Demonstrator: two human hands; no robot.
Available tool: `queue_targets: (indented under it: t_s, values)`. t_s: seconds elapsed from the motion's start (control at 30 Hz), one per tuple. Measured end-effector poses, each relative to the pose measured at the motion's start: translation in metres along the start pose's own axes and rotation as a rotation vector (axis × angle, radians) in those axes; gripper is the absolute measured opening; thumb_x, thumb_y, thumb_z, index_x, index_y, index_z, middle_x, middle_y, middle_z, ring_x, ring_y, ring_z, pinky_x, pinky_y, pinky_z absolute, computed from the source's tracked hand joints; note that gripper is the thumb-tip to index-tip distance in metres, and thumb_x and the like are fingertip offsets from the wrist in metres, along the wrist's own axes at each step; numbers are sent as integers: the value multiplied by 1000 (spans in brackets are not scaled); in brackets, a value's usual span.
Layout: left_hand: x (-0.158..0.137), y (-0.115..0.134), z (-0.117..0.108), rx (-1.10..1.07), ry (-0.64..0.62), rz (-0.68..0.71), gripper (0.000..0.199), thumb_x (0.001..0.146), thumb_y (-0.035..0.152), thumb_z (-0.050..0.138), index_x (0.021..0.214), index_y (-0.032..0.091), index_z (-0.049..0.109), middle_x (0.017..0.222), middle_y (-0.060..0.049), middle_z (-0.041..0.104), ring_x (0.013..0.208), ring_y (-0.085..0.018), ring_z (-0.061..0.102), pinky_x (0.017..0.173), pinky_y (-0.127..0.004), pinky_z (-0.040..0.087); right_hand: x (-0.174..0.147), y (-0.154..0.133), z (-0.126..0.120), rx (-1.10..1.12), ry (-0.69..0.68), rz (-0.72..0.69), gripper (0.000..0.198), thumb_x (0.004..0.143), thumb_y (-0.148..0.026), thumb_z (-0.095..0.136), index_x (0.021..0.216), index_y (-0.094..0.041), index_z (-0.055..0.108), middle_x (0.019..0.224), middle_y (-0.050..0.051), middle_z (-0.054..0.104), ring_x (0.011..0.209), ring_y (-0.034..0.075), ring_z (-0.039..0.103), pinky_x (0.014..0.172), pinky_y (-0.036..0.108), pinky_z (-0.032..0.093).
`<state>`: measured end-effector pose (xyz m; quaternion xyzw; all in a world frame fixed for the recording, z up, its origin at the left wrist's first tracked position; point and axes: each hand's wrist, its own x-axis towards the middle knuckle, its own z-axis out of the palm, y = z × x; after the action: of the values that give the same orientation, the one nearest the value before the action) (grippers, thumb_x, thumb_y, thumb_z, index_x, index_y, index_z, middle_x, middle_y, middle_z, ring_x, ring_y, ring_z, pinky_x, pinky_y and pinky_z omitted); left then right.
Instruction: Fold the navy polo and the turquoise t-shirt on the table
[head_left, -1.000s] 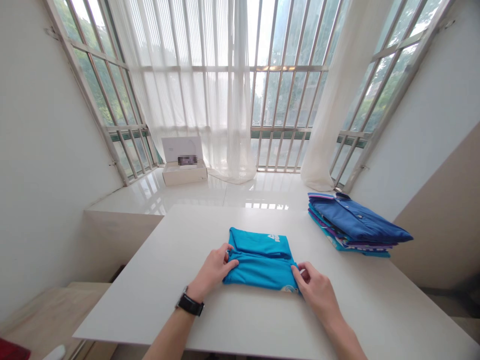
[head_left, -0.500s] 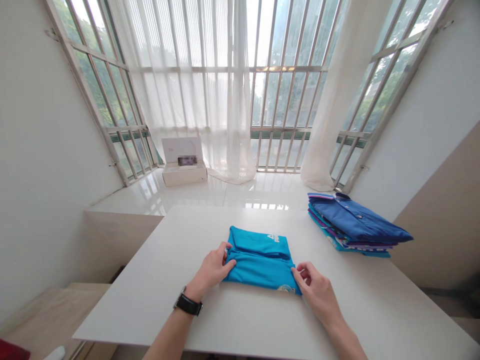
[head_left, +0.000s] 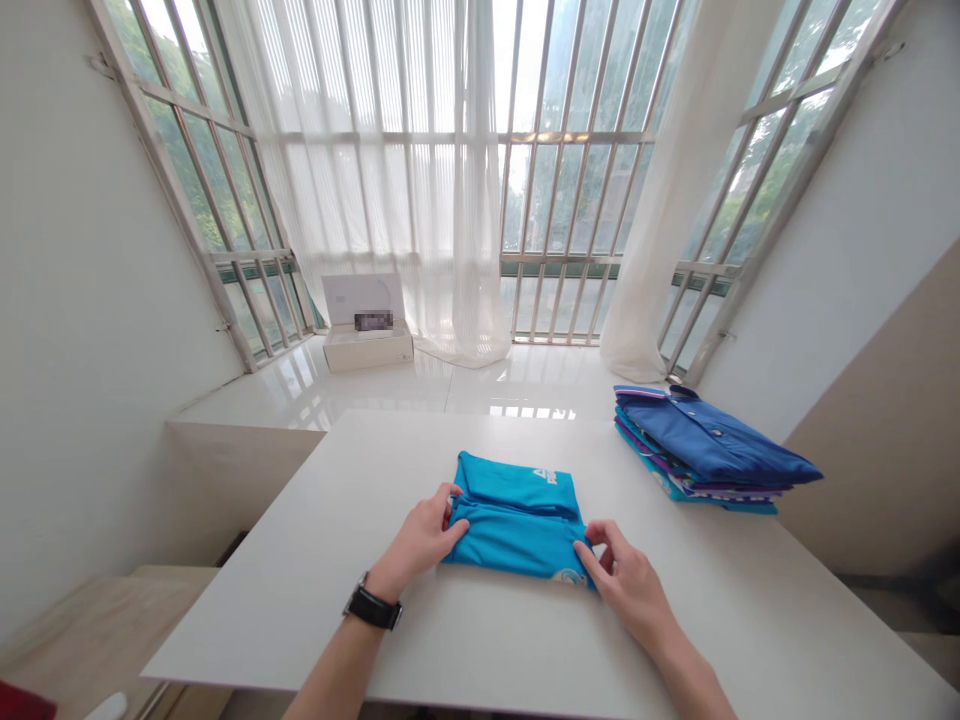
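The bright blue folded fabric garment (head_left: pixel 517 535) lies on the smooth white table (head_left: pixel 300 590), its longest visible edge running left to right, angled slightly toward me at the right. It sits between my left hand (head_left: pixel 420 535) and right hand (head_left: pixel 628 585). Each thumb rests on top at a side edge, fingers curled; I cannot tell whether cloth is pinched. A stack of folded blue and purple garments (head_left: pixel 712 437) stands apart, beyond my right hand.

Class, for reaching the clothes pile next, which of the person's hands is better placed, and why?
Probably the right hand: it is nearer the pile, while the left hand is at the left edge of the blue cloth.
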<state>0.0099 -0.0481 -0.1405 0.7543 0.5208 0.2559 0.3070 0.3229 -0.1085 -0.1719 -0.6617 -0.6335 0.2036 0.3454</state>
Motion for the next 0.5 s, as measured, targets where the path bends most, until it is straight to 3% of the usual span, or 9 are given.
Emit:
queue_targets:
  t_s: [0.13, 0.37, 0.5]
  values:
    - [-1, 1, -1, -12, -9, 9, 33, 83, 32, 53, 114, 22, 50, 69, 5, 51, 63, -17, 54, 56, -24, 39, -1, -3, 1, -48, -18, 1, 26, 87, -54, 50, 89, -28, 52, 77, -2, 67, 54, 16, 57, 60, 30, 45]
    - [1, -1, 6, 88, 44, 0, 32, 86, 30, 54, 117, 23, 50, 71, 4, 55, 65, -18, 56, 58, -26, 39, -10, -3, -1, -2, 4, 28, 26, 85, -53, 52, 88, -27, 51, 80, -1, 67, 57, 16, 60, 60, 30, 47]
    - [1, 2, 10, 225, 152, 23, 31, 90, 28, 54, 120, 23, 49, 92, -2, 65, 81, -21, 62, 68, -30, 44, -16, -6, -1, 39, 31, 67, 27, 83, -54, 55, 84, -27, 49, 76, -1, 66, 56, 16, 61, 59, 29, 48]
